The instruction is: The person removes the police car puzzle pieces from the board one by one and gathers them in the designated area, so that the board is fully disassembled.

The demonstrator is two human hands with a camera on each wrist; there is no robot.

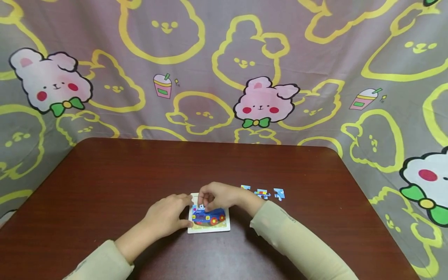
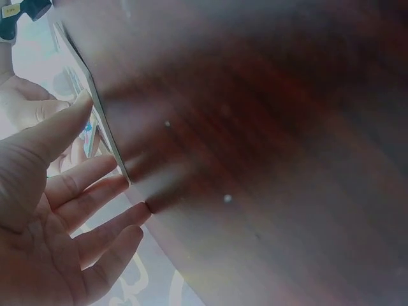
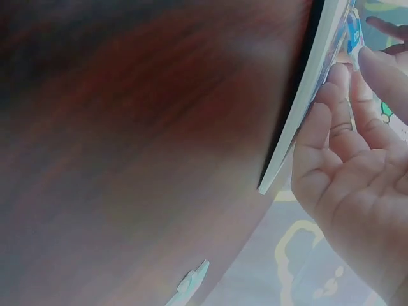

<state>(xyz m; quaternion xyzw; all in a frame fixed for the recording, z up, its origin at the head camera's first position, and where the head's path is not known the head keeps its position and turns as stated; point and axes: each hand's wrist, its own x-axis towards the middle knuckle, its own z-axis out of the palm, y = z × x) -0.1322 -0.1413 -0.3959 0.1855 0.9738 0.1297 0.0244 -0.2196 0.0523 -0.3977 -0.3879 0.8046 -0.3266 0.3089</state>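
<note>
A small square jigsaw board (image 1: 210,231) with a pale rim and a blue vehicle picture lies on the table, its upper part partly hidden by a hand. My left hand (image 1: 164,216) rests at the board's left side. In the left wrist view, its fairly straight fingers (image 2: 92,197) touch the board's edge. Over the board, my right hand (image 1: 221,195) pinches a small blue puzzle piece (image 3: 354,32) between thumb and finger, tilted up from the picture. The other right-hand fingers curl close above the board.
Behind the right forearm lie three loose puzzle pieces: a partly covered one (image 1: 245,187), a multicoloured one (image 1: 261,193) and a light blue one (image 1: 279,193). The dark brown table (image 1: 115,175) ends at a patterned curtain (image 1: 199,77) at the back and sides.
</note>
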